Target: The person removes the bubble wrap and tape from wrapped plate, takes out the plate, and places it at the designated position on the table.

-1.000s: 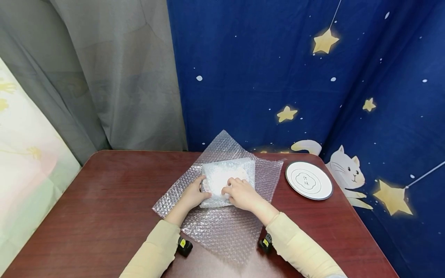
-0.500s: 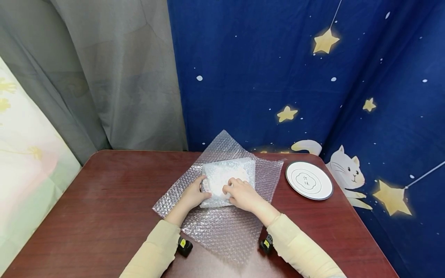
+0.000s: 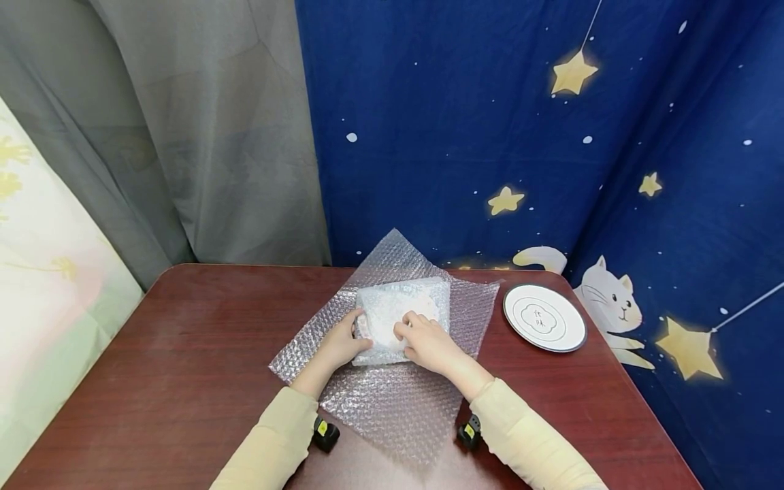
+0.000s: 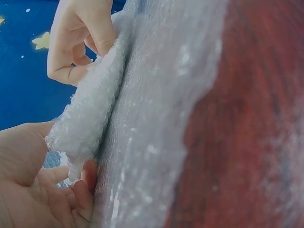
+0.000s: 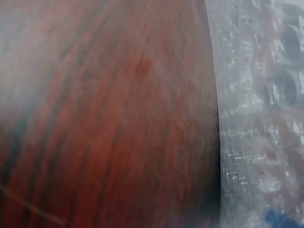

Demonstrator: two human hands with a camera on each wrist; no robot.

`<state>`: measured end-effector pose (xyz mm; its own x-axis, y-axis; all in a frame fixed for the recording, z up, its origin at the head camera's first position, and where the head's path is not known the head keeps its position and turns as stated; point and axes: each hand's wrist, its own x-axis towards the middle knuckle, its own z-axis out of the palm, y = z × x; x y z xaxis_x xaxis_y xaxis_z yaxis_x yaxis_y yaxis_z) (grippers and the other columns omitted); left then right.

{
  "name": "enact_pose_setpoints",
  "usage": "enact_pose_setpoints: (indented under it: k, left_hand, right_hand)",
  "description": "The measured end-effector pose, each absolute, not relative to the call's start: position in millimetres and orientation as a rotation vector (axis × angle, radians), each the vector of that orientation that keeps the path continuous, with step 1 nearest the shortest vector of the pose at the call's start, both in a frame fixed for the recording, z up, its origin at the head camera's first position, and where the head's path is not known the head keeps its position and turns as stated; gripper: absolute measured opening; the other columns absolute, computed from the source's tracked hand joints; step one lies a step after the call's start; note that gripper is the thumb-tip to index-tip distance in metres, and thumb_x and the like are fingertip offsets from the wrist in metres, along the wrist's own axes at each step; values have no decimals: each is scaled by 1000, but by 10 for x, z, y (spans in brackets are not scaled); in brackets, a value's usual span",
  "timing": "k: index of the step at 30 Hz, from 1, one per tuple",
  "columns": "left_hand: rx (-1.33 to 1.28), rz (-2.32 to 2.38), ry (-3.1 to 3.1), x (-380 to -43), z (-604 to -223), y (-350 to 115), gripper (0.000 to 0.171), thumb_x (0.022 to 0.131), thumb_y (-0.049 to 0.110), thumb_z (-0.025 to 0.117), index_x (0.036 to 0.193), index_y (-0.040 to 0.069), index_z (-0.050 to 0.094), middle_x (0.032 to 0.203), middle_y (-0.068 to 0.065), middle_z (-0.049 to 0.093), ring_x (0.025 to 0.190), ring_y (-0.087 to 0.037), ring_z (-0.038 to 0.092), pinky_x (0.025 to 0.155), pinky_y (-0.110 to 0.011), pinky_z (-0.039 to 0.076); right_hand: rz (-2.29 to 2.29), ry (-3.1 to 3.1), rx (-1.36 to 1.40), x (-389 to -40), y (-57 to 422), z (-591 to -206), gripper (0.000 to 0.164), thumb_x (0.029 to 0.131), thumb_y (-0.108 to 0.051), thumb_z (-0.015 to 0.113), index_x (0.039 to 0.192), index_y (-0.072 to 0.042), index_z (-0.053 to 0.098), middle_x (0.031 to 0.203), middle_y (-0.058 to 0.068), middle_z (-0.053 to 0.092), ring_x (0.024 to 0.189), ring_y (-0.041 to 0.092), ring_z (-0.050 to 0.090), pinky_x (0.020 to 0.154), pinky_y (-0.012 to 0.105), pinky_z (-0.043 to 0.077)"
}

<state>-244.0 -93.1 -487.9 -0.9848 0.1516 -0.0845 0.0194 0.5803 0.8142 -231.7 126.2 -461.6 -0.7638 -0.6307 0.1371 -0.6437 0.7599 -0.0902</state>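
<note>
A flat packet folded in bubble wrap (image 3: 416, 294) lies on a larger spread sheet of bubble wrap (image 3: 398, 408). Something white shows through the packet; its shape is hidden. At the packet's left edge my left hand (image 3: 339, 344) grips it, thumb on top and fingers at the side. My right hand (image 3: 431, 346) rests bent fingertips on the packet's top. In the left wrist view, the packet's end (image 4: 80, 128) is in the left hand (image 4: 28, 175), and the right hand's (image 4: 78, 33) thumb and fingers touch it apart from each other. The right wrist view shows no hand.
A white plate (image 3: 545, 318) with a dark rim and printed characters lies at the right of the reddish-brown table (image 3: 202, 354). Behind the table hang a grey curtain (image 3: 233, 136) and a blue one (image 3: 441, 122) with stars. Each wrist carries a black camera (image 3: 325, 434).
The right hand's fingers have shifted very slightly to the right on the packet. The left hand, the sheet and the plate stay where they were.
</note>
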Motion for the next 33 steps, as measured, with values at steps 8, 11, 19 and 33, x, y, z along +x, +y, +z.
enact_pose_setpoints:
  k: [8,11,19,33]
  left_hand:
    - [137,1370,2663,-2447,-4897,-941,78,79,20,74,147,10,37,129,-26,54,116,-38,53,90,-51,45]
    - [142,1372,2667,-2447,-4897,-945,78,79,20,74,147,10,37,128,-26,54,115,-38,53,89,-51,45]
    - [165,1361,2666,-2437,-4888,-947,77,80,20,73,147,11,37,130,-25,53,116,-40,52,90,-54,44]
    - [209,1358,2684,-2419,-4870,-943,70,82,19,72,145,11,43,141,-19,46,125,-42,44,97,-57,38]
  right_hand:
    - [248,-2789,1006,-2317,1257,-4665,31,80,-12,75,95,-18,48,103,-2,45,81,14,45,64,30,41]
    - [308,-2786,958,-2318,1260,-4683,33,79,-11,76,97,-16,49,106,1,46,84,16,47,66,34,44]
    - [415,-2830,769,-2280,1311,-4707,32,81,-18,76,103,-11,53,112,7,48,99,23,52,81,39,46]
    - [580,-2855,585,-2250,1570,-4736,39,82,-31,76,107,-10,54,114,7,49,107,28,48,90,47,39]
